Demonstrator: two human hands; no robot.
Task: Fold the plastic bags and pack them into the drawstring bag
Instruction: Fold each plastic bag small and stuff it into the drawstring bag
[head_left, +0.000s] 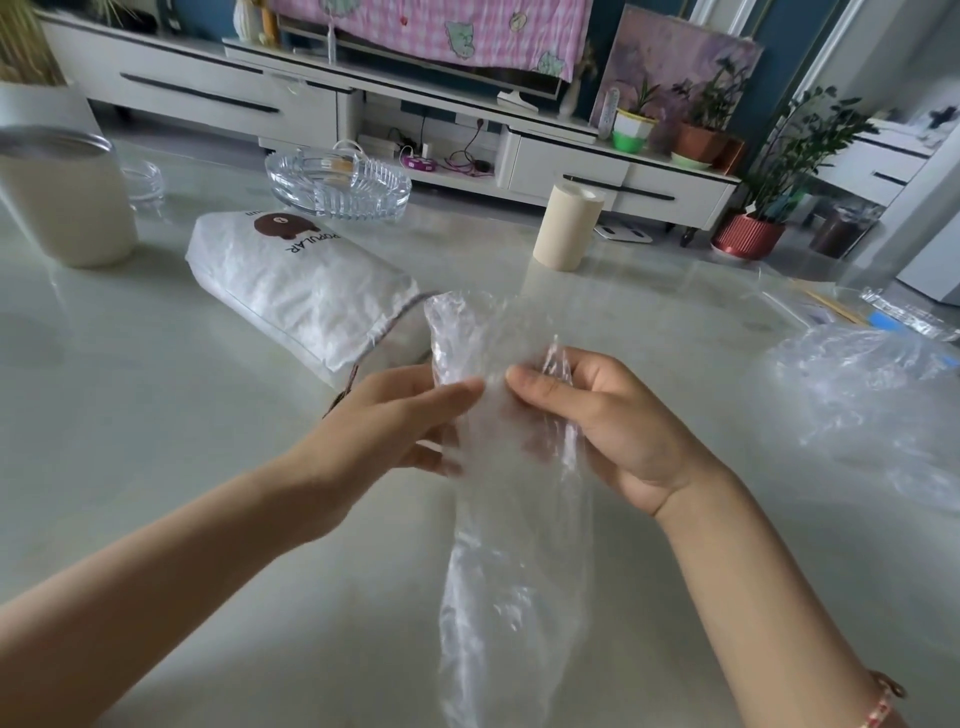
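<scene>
Clear plastic bag (514, 571): head view, centre of the frame; a long, crinkled strip held up over the table, its upper end between both hands and its lower end trailing toward the bottom edge.
Left hand (395, 415): pinches the bag's left edge, thumb in front and fingers behind.
Right hand (597, 415): grips the right edge, thumb pressed on the front and fingers curled round a bunched ridge of film.
Handling: probably very light, limp and slippery; it holds no crease by itself and likely springs open once let go. Best taken at the edges or the gathered end, then pressed flat against the table before each fold.
Drawstring bag (291, 280): white with a brown bear print, lying left of centre just beyond the left hand, its gathered mouth and cords toward the hands. Whether the mouth is open enough for packing cannot be told.
Loose plastic bags (857, 395): a crumpled clear heap at the right edge, apart from the hands.
Table (156, 415): pale and glossy, so film may slide on it.
Around: glass ashtray (337, 182) and beige roll (569, 226) farther back, cream canister (62, 197) upper left; none lies between the hands and the drawstring bag.
</scene>
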